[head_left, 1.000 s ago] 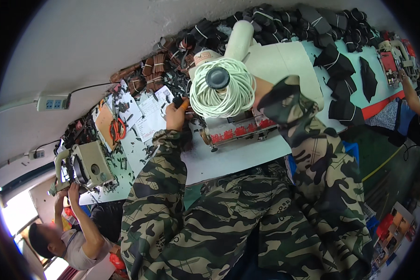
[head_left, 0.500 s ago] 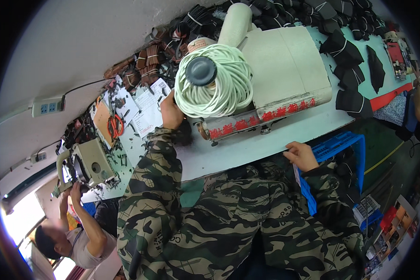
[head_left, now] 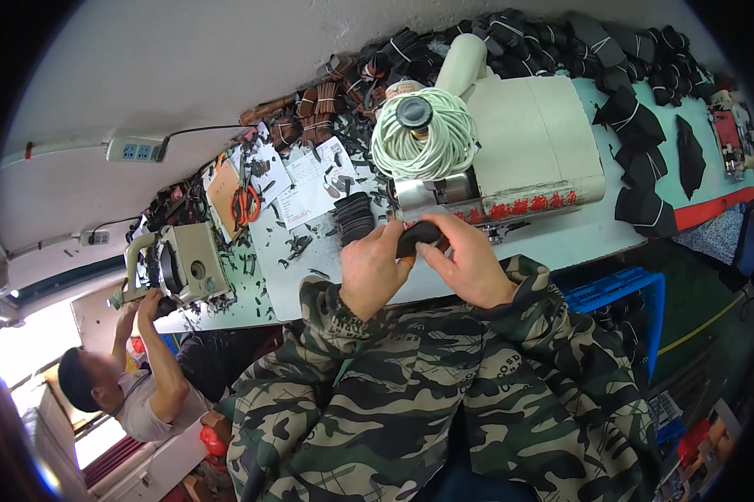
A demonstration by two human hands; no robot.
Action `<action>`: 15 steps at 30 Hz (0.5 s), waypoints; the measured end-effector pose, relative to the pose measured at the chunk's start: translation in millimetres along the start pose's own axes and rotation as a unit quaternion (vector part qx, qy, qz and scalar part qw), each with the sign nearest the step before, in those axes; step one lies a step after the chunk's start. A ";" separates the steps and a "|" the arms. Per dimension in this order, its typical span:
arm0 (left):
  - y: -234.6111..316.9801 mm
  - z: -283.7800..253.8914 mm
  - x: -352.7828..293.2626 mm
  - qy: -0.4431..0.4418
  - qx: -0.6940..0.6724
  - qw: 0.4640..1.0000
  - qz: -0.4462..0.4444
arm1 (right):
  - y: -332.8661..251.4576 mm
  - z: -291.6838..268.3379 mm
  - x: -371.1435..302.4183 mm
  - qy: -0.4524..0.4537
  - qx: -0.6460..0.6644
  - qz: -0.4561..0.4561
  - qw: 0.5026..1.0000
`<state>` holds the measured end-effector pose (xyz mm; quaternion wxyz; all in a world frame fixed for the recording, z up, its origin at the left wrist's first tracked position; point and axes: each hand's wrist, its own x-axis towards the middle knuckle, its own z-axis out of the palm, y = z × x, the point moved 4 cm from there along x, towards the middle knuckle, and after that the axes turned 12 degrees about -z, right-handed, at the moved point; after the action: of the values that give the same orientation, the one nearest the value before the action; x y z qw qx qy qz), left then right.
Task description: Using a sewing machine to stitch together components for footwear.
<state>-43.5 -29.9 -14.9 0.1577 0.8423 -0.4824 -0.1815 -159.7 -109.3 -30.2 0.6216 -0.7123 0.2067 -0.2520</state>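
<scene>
Between both hands, in front of the cream machine (head_left: 538, 125), is a small dark flat piece (head_left: 416, 239); its exact kind I cannot make out. My left hand (head_left: 372, 272) pinches its left end with thumb and fingers. On its right end my right hand (head_left: 471, 263) is closed, thumb on the near side. Just beyond my left hand, a stack of dark strips (head_left: 354, 219) lies on the white tabletop. A bundle of pale green cord (head_left: 427, 146) hangs round a black knob (head_left: 414, 113) on the machine.
Orange-handled pliers (head_left: 245, 203) and papers (head_left: 314, 184) lie left among dark scraps. Tied dark bundles (head_left: 645, 213) line the back and right. A blue plastic crate (head_left: 657, 314) stands below the table's right edge. At far left, a person (head_left: 134, 385) works at another machine (head_left: 194, 263).
My left hand has come back from beside the cord, and my right hand has moved left and up from the table's edge. Both now hold the dark piece. The view has shifted.
</scene>
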 end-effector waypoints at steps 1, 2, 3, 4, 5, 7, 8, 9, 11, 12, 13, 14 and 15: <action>0.3 2.7 2.9 0.003 -0.002 1.000 0.001 | 2.4 6.1 -2.6 -0.001 -0.003 -0.002 1.000; 1.3 6.6 6.2 0.001 0.001 1.000 0.007 | 1.8 10.8 -5.4 0.005 -0.101 -0.033 0.994; 1.2 8.1 8.6 0.000 0.005 1.000 0.011 | -1.4 13.2 -5.9 0.010 -0.197 -0.065 0.978; 1.0 8.0 10.8 -0.019 -0.001 1.000 0.013 | -0.5 12.1 -5.6 -0.007 -0.204 -0.042 0.978; -0.4 7.2 12.2 -0.017 -0.002 1.000 0.013 | -1.7 6.3 -3.4 -0.009 -0.206 -0.043 0.978; 5.1 10.7 12.9 -0.105 0.035 0.992 0.063 | -4.8 -7.4 1.7 -0.042 -0.144 -0.069 0.986; 5.5 5.5 13.1 -0.106 0.034 0.992 0.065 | -6.3 -12.8 2.8 -0.024 -0.135 -0.088 0.987; 6.2 1.8 14.1 -0.250 -0.117 0.961 -0.019 | -4.7 -15.9 3.2 -0.021 -0.137 -0.087 0.987; 5.4 7.4 10.9 -0.385 -0.259 0.880 -0.100 | 16.5 -20.8 -0.7 0.030 0.100 0.126 0.986; -2.2 12.5 4.9 -0.394 -0.444 0.785 -0.180 | 19.1 -21.0 0.6 0.035 0.143 0.152 0.977; -5.1 17.8 0.8 -0.389 -0.606 0.648 -0.249 | 20.7 -21.0 0.1 0.037 0.142 0.153 0.977; -3.3 25.7 -1.0 -0.362 -0.604 0.668 -0.241 | 23.5 -20.3 -0.9 0.055 0.157 0.155 0.974; -7.1 34.4 1.6 -0.362 -0.604 0.668 -0.240 | 24.9 -19.6 -0.2 0.072 0.171 0.155 0.970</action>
<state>-53.2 -31.0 -48.7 0.3959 0.5173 -0.0670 -0.7558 -171.4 -128.0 -52.9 0.7490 -0.5349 0.3128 -0.2345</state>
